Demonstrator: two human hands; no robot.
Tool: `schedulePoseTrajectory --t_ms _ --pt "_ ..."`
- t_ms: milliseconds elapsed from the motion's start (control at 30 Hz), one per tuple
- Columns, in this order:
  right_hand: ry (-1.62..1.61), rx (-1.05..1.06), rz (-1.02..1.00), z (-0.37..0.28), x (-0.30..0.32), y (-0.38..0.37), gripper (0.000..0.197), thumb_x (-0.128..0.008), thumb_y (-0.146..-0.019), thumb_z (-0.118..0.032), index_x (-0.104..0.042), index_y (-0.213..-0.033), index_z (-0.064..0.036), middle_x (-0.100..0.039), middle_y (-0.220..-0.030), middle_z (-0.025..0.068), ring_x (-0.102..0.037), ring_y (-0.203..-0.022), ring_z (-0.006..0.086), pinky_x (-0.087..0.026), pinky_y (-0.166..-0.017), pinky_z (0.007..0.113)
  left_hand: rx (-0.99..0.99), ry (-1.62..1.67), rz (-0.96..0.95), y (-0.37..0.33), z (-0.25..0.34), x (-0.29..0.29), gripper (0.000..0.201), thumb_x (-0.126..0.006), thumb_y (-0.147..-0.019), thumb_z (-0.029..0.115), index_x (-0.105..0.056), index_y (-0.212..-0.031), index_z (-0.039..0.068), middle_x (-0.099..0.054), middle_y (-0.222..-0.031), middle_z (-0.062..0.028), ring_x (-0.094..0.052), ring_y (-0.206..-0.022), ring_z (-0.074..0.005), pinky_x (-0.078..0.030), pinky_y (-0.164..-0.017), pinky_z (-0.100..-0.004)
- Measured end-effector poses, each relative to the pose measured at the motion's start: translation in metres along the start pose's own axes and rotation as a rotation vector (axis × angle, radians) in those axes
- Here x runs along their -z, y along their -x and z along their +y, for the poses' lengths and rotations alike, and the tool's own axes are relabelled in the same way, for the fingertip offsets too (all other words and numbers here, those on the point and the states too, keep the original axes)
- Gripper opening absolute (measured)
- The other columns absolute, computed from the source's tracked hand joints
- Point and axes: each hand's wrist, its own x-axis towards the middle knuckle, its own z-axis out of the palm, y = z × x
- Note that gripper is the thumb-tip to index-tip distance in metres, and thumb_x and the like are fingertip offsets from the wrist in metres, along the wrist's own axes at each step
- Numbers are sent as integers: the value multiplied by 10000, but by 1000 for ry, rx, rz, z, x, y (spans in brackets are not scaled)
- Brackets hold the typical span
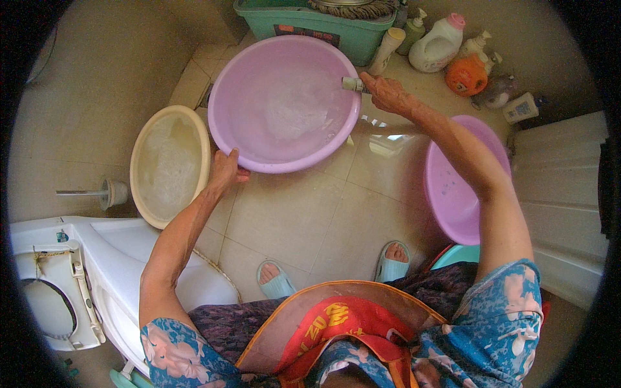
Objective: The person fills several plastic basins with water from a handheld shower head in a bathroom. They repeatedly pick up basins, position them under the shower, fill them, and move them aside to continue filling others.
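Observation:
A large round purple basin (223, 123) holds cloudy water at the upper middle. My left hand (226, 171) is closed on its near-left rim, with the thumb up against the edge and fingers below. At the basin's right rim, my right hand (388, 94) is closed round a short pale, tube-like piece (352, 84) whose end sticks out over the water. What this piece belongs to is hidden by the hand. A cream basin (136, 161) with murky water stands left of the purple one, beside my left hand.
A green tub (362, 42) and several bottles, among them a white jug (436, 48) and an orange bottle (467, 74), line the far wall. Another purple basin (432, 187) sits under my right forearm. A white toilet (123, 239) is at left; my slippers (277, 284) rest on tiles.

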Motion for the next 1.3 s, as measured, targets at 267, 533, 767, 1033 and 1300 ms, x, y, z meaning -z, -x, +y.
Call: schedulePoseTrajectory --t_ms 267,533,767,1033,1300 --pt "-16 -14 -14 1 -1 -2 414 -544 -731 -1 -366 -1100 -62 -592 -800 241 -601 -747 430 -475 -610 519 -9 -7 -7 -2 -4 2 392 -407 -935 217 -457 -1052 -154 -602 -851 -238 -635 -577 -271 -562 -431 -325" --pt "-16 2 -4 1 0 -2 371 -519 -743 -4 -380 -1081 -63 -591 -761 231 -603 -706 424 -474 -573 513 10 -13 10 -3 -3 1 379 -405 -937 201 -449 -1067 -151 -598 -860 -243 -639 -586 -279 -564 -421 -326" --pt "-20 -17 15 -3 2 -1 344 -509 -751 0 -380 -1064 -61 -590 -759 235 -605 -706 423 -474 -559 511 36 -11 23 -2 1 0 373 -397 -939 195 -418 -1088 -147 -594 -880 -247 -642 -606 -275 -567 -436 -318" --pt "-8 -8 4 -1 3 0 402 -544 -731 4 -370 -1088 -59 -593 -776 241 -605 -733 430 -477 -578 512 -11 -3 -4 3 1 0 378 -402 -937 200 -439 -1089 -143 -599 -869 -236 -637 -604 -269 -565 -446 -325" --pt "-14 -8 -16 1 0 -1 438 -559 -719 4 -366 -1106 -65 -602 -790 223 -609 -754 415 -484 -621 509 -3 -9 38 6 5 -3 369 -409 -935 210 -463 -1054 -135 -605 -841 -222 -636 -597 -268 -561 -444 -328"
